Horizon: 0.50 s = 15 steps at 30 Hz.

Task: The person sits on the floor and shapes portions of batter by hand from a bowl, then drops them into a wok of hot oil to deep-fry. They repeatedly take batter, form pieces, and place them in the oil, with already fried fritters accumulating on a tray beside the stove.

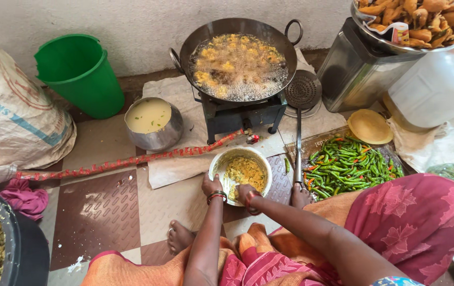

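We've got both hands at the steel bowl (240, 170) of yellow batter, just in front of the stove (240, 114): left hand (212, 185) cupped on its near rim, right hand (246, 193) dipped inside, fingers curled in the mix, can't tell what it holds. Behind the bowl, 1 wok (237, 58) is full and frying. Right of the bowl, the green chilli pile (346, 167) is large, so plenty left; the tray of fried pieces (417, 18) is heaped.
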Tool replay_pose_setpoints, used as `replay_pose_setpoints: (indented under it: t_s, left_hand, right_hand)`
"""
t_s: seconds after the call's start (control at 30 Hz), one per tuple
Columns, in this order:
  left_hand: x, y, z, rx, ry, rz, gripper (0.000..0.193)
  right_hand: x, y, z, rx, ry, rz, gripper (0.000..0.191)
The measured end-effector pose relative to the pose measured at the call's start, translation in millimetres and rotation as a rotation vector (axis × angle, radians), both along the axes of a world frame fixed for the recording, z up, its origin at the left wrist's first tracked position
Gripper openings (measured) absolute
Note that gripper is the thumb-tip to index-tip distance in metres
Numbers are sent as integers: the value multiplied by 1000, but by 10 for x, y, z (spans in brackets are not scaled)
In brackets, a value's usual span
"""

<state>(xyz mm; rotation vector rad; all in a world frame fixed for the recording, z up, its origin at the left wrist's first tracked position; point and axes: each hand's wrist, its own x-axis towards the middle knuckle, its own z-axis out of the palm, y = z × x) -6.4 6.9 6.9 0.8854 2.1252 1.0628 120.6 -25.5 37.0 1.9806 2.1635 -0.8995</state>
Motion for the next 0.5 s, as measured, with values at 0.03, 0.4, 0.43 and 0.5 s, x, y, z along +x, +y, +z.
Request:
replay_pose_setpoints:
  t_s: [0.03, 0.4, 0.43, 0.5]
  left_hand:
    - [-12, 16, 14, 20, 21, -15, 40]
    - [-3, 29, 61, 50, 46, -32, 41]
    - [-6, 28, 60, 42, 46, -23, 42]
    - [3, 16, 60, 19, 39, 6, 45]
  right_hand:
    - [27, -42, -7, 40, 6, 70, 39]
    - [501, 468, 229, -162, -161, 621, 41]
    - [472, 522, 257, -242, -66, 574, 40]
    - [429, 557, 262, -234, -11, 535, 40]
